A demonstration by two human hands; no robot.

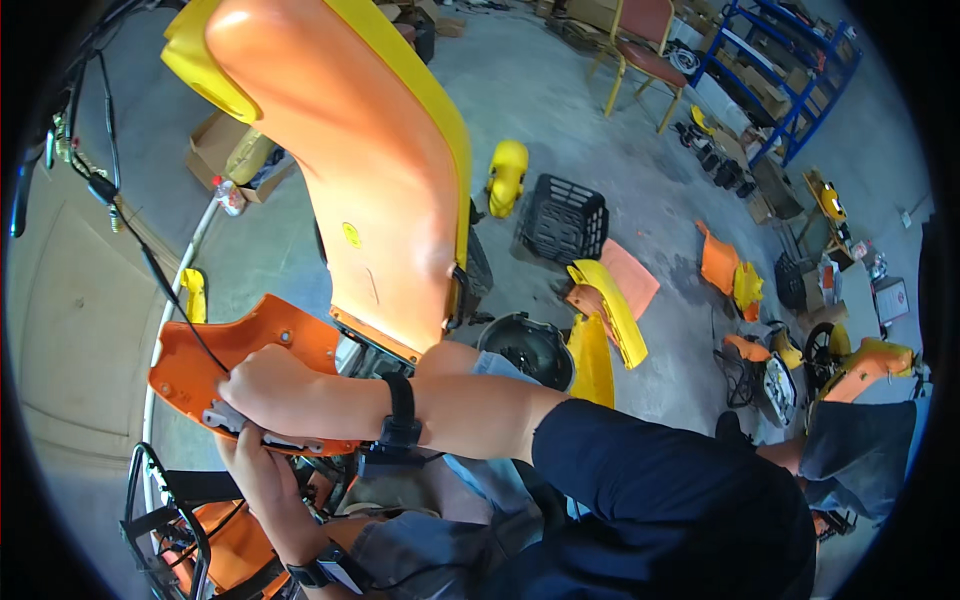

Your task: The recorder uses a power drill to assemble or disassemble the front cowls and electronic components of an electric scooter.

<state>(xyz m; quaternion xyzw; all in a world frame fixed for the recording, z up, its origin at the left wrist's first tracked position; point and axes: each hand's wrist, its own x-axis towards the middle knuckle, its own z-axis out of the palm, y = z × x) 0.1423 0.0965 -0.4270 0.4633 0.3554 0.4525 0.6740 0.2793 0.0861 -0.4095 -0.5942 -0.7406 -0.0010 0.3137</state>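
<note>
An orange curved plastic panel (185, 360), its inner side with round mounting holes showing, lies in front of me at the left. My right hand (275, 388) is closed in a fist over the panel; what it grips is hidden. A thin black cable (165, 280) runs down from the upper left to this fist. Beneath it, my left hand (262, 468) is at the panel's near edge, its thumb and fingers closed around a grey bracket-like part (225, 418) there. Much of that part is covered by my hands.
A large orange and yellow body shell (370, 170) stands just beyond. A black frame (165, 490) is at lower left. On the floor lie a black crate (565, 218), yellow panels (610, 310) and a black bowl-like part (525, 345). Another person (860, 450) is at the right.
</note>
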